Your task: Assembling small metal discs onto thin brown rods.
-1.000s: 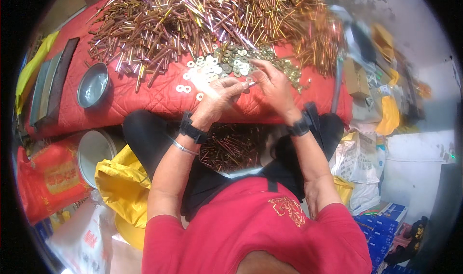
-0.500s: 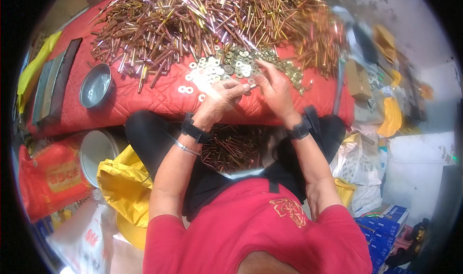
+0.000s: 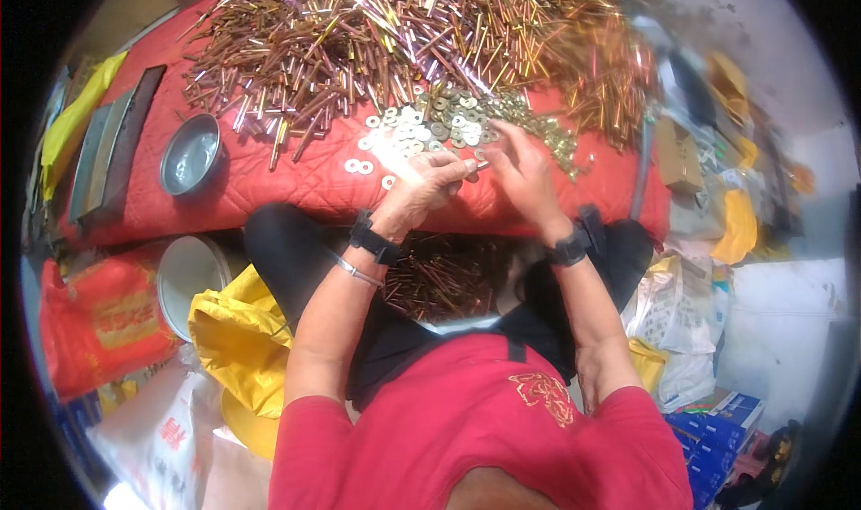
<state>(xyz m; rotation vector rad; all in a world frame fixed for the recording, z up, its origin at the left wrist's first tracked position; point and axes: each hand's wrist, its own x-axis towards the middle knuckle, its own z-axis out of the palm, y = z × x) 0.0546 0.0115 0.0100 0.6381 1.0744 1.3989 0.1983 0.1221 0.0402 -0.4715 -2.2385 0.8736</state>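
Head view: I see the left hand (image 3: 432,178) pinching a small metal piece (image 3: 482,165) above the red quilted cover (image 3: 287,187); the right hand (image 3: 527,183) is just beside it, fingers narrowly parted, its grip unclear to me. I advise a light pinch, leaving the piece's end exposed. Loose washers (image 3: 412,135) lie just beyond; a metal rod pile (image 3: 359,48) obstructs farther reach. Metal bowl (image 3: 176,171): well left.

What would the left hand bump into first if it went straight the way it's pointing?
Probably the right hand. The left hand points across toward it, pinching a small metal piece that would lead the way. Depth is unclear, so it might pass above or below.
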